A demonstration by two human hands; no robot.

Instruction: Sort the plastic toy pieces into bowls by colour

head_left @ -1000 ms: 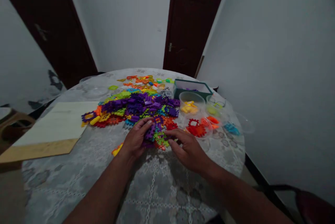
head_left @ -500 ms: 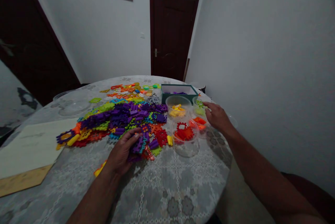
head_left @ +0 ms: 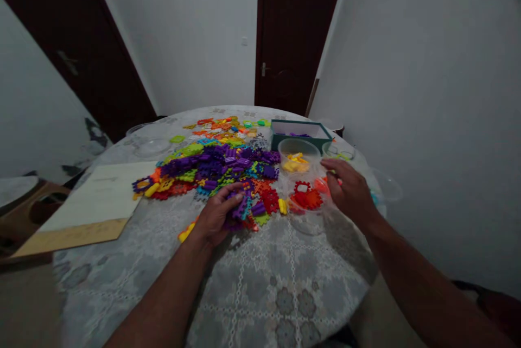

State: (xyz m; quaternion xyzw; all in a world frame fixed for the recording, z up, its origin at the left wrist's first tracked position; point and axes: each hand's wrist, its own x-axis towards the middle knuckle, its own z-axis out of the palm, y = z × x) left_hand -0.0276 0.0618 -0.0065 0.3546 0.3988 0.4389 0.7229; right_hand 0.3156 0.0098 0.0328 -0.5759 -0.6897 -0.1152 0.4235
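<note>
My left hand lies on the near edge of a heap of bright interlocking plastic pieces, its fingers curled round a small clump of purple pieces. My right hand hovers over the clear bowls at the right, fingers loosely apart and nothing seen in them. It is just right of the bowl of red pieces and covers most of a bowl with orange pieces. Behind stand a bowl of yellow pieces and a teal box.
A round table with a lace cloth carries everything. A pale board lies at the left, a clear lid behind it. Another clear bowl sits at the far right. Dark doors and a wall clock are beyond.
My right hand left the pile, reached out to the far right bowls, and has now drawn back over the orange and red bowls. My left hand stayed on the purple pieces.
</note>
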